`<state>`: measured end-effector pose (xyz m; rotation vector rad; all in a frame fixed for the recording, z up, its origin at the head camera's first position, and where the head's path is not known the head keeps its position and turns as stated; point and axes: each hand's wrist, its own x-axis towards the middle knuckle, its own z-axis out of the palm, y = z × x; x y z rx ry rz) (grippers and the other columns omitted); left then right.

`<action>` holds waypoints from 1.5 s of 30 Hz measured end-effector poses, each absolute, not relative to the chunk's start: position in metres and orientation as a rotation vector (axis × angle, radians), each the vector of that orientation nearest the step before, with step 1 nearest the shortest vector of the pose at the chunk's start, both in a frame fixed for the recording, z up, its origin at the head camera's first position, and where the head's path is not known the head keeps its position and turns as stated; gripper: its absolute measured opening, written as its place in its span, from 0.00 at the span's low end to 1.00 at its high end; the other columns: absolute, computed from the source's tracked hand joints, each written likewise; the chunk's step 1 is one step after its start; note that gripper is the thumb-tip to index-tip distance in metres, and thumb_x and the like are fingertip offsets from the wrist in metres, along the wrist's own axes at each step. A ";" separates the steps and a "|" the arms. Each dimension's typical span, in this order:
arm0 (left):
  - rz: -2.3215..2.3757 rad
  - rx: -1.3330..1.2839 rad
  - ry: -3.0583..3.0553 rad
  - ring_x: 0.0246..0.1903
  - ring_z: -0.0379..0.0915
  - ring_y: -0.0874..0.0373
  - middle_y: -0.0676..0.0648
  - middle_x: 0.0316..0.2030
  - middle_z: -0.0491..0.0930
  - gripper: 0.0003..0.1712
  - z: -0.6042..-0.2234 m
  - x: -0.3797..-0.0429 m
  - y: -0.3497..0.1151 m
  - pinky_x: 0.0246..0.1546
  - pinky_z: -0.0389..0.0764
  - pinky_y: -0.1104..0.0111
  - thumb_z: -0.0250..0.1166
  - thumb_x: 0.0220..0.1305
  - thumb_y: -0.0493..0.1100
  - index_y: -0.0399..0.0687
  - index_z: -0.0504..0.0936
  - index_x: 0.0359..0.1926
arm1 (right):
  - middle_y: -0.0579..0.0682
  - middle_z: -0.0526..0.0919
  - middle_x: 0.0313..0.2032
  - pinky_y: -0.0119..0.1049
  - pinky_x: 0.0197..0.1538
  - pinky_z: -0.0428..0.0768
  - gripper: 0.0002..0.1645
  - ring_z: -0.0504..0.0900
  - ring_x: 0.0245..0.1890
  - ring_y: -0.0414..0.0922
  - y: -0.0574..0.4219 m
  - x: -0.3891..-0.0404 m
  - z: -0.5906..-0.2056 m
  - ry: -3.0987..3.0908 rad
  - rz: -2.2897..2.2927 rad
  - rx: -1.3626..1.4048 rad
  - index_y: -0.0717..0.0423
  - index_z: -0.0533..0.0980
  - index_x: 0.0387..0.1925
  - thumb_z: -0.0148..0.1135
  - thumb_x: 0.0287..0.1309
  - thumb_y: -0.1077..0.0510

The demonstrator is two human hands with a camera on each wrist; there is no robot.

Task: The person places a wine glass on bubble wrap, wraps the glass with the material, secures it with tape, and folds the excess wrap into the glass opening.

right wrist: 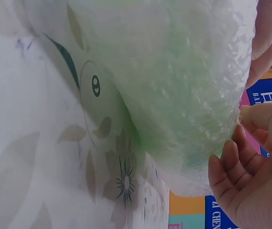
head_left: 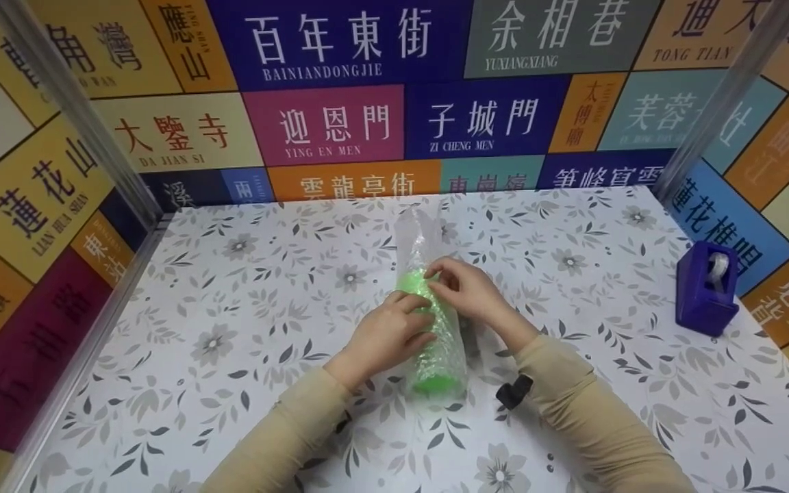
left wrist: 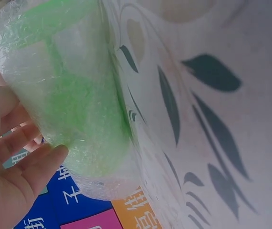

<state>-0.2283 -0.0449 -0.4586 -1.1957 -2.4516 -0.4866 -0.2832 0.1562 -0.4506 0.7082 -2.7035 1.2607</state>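
Note:
A green, roughly cylindrical item (head_left: 433,381) lies lengthwise on the table, rolled in clear bubble wrap (head_left: 451,342). The wrap blurs it, so its kind cannot be told. Loose wrap stretches past its far end. My left hand (head_left: 391,330) rests on the left side of the roll with relaxed fingers; in the left wrist view, its fingertips (left wrist: 59,153) touch the plastic. Farther up, on the right side, my right hand (head_left: 468,291) has its fingers bent, and thumb and forefinger pinch at the wrap's surface. The right wrist view shows its fingers (right wrist: 231,155) against the wrap's edge.
A purple tape dispenser (head_left: 706,291) with a roll of tape stands at the table's right edge. Leaf-and-flower patterned covering lies over the table (head_left: 216,397). Panels with colourful lettered signs (head_left: 336,127) enclose the back and sides. A black band (head_left: 514,392) hangs at the right sleeve.

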 end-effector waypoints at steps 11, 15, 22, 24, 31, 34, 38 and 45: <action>-0.504 -1.154 -2.476 0.59 0.70 0.46 0.36 0.62 0.72 0.15 -0.461 -0.228 -0.049 0.55 0.79 0.61 0.68 0.65 0.50 0.48 0.85 0.48 | 0.45 0.77 0.29 0.35 0.32 0.73 0.10 0.73 0.27 0.42 0.163 -0.278 -0.453 -2.655 1.349 0.709 0.56 0.78 0.46 0.64 0.65 0.58; -0.498 -1.148 -2.517 0.59 0.69 0.47 0.38 0.64 0.71 0.16 -0.460 -0.228 -0.049 0.54 0.79 0.60 0.66 0.66 0.51 0.50 0.83 0.50 | 0.45 0.77 0.29 0.34 0.31 0.72 0.11 0.73 0.27 0.42 0.161 -0.277 -0.454 -2.671 1.335 0.673 0.56 0.78 0.45 0.66 0.63 0.57; -0.476 -1.135 -2.570 0.57 0.69 0.47 0.39 0.63 0.73 0.16 -0.456 -0.229 -0.048 0.52 0.80 0.58 0.65 0.66 0.53 0.52 0.82 0.50 | 0.45 0.76 0.28 0.34 0.30 0.72 0.09 0.72 0.27 0.42 0.159 -0.280 -0.456 -2.704 1.355 0.645 0.54 0.78 0.44 0.66 0.63 0.58; -0.476 -1.135 -2.569 0.57 0.70 0.47 0.40 0.63 0.74 0.16 -0.455 -0.230 -0.048 0.52 0.80 0.57 0.65 0.66 0.53 0.52 0.81 0.50 | 0.45 0.75 0.28 0.34 0.30 0.72 0.09 0.72 0.26 0.42 0.158 -0.281 -0.456 -2.707 1.365 0.651 0.54 0.78 0.45 0.65 0.63 0.59; -0.471 -1.144 -2.550 0.56 0.70 0.47 0.40 0.61 0.75 0.16 -0.456 -0.231 -0.049 0.51 0.80 0.57 0.65 0.67 0.53 0.51 0.82 0.50 | 0.45 0.74 0.28 0.32 0.28 0.71 0.10 0.72 0.26 0.42 0.158 -0.281 -0.457 -2.717 1.427 0.625 0.55 0.77 0.46 0.65 0.64 0.60; -0.487 -1.147 -2.551 0.56 0.71 0.47 0.39 0.60 0.75 0.16 -0.455 -0.230 -0.049 0.52 0.80 0.57 0.64 0.67 0.53 0.51 0.82 0.51 | 0.46 0.75 0.28 0.33 0.28 0.71 0.11 0.72 0.26 0.43 0.158 -0.279 -0.457 -2.722 1.438 0.603 0.54 0.76 0.47 0.65 0.64 0.59; -0.548 -1.175 -2.542 0.55 0.73 0.47 0.40 0.56 0.78 0.16 -0.451 -0.229 -0.051 0.57 0.77 0.58 0.64 0.68 0.52 0.48 0.83 0.51 | 0.46 0.75 0.29 0.33 0.28 0.72 0.11 0.72 0.26 0.43 0.160 -0.277 -0.457 -2.709 1.440 0.604 0.54 0.77 0.47 0.65 0.64 0.58; -0.616 -1.182 -2.503 0.52 0.76 0.50 0.45 0.49 0.82 0.16 -0.448 -0.231 -0.058 0.57 0.76 0.62 0.64 0.69 0.49 0.44 0.82 0.51 | 0.46 0.77 0.28 0.32 0.28 0.71 0.12 0.73 0.26 0.45 0.165 -0.273 -0.456 -2.639 1.466 0.654 0.56 0.78 0.47 0.65 0.64 0.58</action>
